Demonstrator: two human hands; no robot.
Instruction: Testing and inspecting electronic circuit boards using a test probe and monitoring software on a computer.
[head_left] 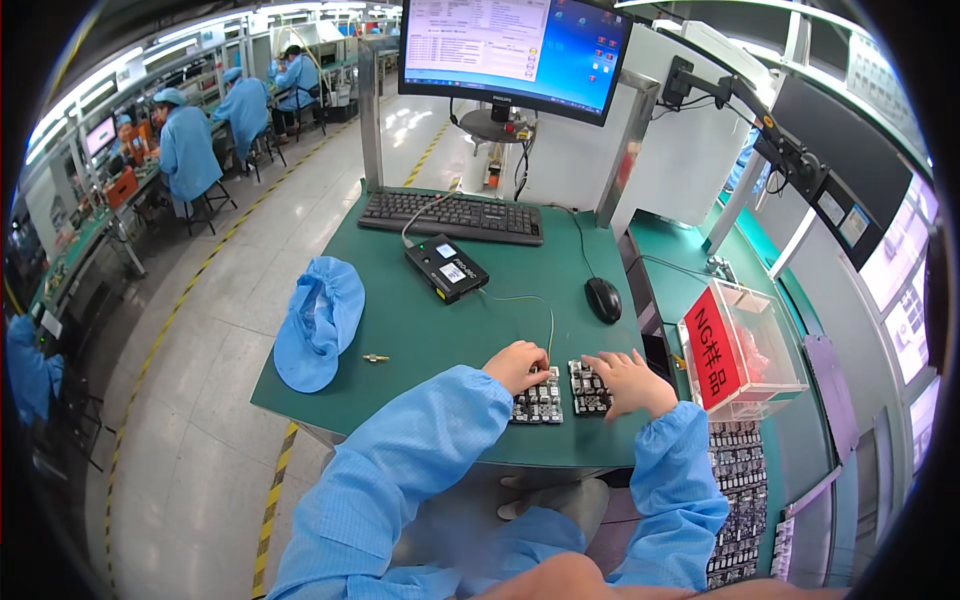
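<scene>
My left hand (518,366) is closed, with its fingertips over the upper edge of a panel of small circuit boards (540,405) lying on the green tabletop. A thin cable (540,299) runs from a black box (447,268) to these fingertips, which seem pinched on its end; the end itself is hidden. My right hand (638,384) is spread, palm down, its fingers reaching over a second, darker panel of circuit boards (588,392). A narrow gap separates the two panels.
Around the tabletop (420,350) lie a blue cap (320,325), a small brass connector (376,358), a keyboard (450,217) and a mouse (603,299). At right stand a clear box with a red label (742,350) and rows of boards (738,500). A monitor (515,50) is behind.
</scene>
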